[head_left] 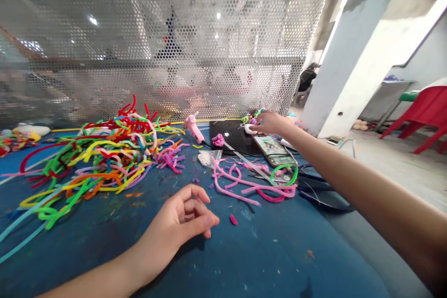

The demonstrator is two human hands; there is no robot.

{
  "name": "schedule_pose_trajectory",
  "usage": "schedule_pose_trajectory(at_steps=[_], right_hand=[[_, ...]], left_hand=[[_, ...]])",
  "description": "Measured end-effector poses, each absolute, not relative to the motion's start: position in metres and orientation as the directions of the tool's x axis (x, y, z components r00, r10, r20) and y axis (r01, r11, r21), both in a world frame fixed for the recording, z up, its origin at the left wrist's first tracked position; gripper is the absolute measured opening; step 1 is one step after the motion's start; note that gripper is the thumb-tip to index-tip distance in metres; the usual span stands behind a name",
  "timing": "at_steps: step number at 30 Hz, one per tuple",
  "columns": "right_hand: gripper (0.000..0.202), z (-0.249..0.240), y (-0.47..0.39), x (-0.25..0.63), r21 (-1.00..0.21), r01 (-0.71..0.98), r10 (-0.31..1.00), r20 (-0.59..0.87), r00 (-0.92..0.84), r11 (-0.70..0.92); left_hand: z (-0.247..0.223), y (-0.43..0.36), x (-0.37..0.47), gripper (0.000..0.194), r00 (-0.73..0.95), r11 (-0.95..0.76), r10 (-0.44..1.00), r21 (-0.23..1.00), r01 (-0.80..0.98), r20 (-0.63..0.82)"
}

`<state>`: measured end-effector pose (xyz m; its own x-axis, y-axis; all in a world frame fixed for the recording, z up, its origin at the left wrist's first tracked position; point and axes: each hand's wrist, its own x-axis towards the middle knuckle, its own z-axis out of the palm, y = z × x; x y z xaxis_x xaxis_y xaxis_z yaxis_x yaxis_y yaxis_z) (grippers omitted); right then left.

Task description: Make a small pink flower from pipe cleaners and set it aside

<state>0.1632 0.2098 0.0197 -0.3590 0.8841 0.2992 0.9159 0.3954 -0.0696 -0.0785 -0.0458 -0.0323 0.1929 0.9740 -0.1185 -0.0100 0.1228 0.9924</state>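
Note:
My left hand (190, 216) rests on the blue tabletop with its fingers loosely curled and slightly apart, nothing in it. Just right of its fingertips lies a short dark-pink scrap of pipe cleaner (233, 219). My right hand (274, 123) reaches to the back of the table, its fingertips closed at a small white rounded object (249, 129) whose kind I cannot make out. Under that arm is a lit phone (275, 151). Pink pipe cleaners (237, 192) and a green pipe-cleaner loop (283, 174) lie in front of it. A pink-purple pipe-cleaner piece (219, 140) sits on a black slab (233, 131).
A big tangle of coloured pipe cleaners (104, 153) covers the left of the table. A pink glue gun (194, 128) stands near the perforated metal screen (174, 46). A small clear bag (209, 158) lies mid-table. At right are a pillar (352, 56) and red chair (422, 114).

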Motion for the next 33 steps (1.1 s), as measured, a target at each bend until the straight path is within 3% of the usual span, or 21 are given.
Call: schedule_pose_trajectory(at_steps=[5, 7, 10, 14, 20, 26, 33], right_hand=[[0.023, 0.025, 0.136, 0.12, -0.162, 0.786, 0.735, 0.505, -0.454, 0.597], [0.017, 0.016, 0.091, 0.105, -0.418, 0.464, 0.624, 0.559, -0.546, 0.781], [0.017, -0.005, 0.031, 0.096, -0.67, 0.166, 0.586, 0.468, -0.662, 0.723], [0.025, -0.029, -0.007, 0.1, -0.832, 0.077, 0.613, 0.339, -0.714, 0.549], [0.018, -0.032, -0.01, 0.099, -0.889, 0.033, 0.676, 0.323, -0.662, 0.456], [0.003, -0.031, -0.01, 0.102, -0.854, 0.118, 0.676, 0.309, -0.669, 0.507], [0.009, -0.032, -0.007, 0.102, -0.789, 0.191, 0.671, 0.337, -0.661, 0.584]], left_hand=[[-0.032, -0.047, -0.079, 0.031, 0.154, 0.114, 0.982, 0.993, -0.013, -0.11], [-0.033, -0.047, -0.078, 0.032, 0.138, 0.112, 0.985, 0.994, -0.021, -0.108], [-0.033, -0.047, -0.078, 0.034, 0.126, 0.112, 0.987, 0.99, -0.084, -0.101], [-0.031, -0.047, -0.077, 0.034, 0.14, 0.135, 0.984, 0.977, -0.168, -0.112], [-0.03, -0.047, -0.077, 0.032, 0.117, 0.138, 0.986, 0.977, -0.164, -0.119], [-0.031, -0.046, -0.077, 0.031, 0.097, 0.153, 0.986, 0.974, -0.165, -0.138], [-0.028, -0.048, -0.075, 0.033, 0.085, 0.157, 0.986, 0.976, -0.148, -0.145]])
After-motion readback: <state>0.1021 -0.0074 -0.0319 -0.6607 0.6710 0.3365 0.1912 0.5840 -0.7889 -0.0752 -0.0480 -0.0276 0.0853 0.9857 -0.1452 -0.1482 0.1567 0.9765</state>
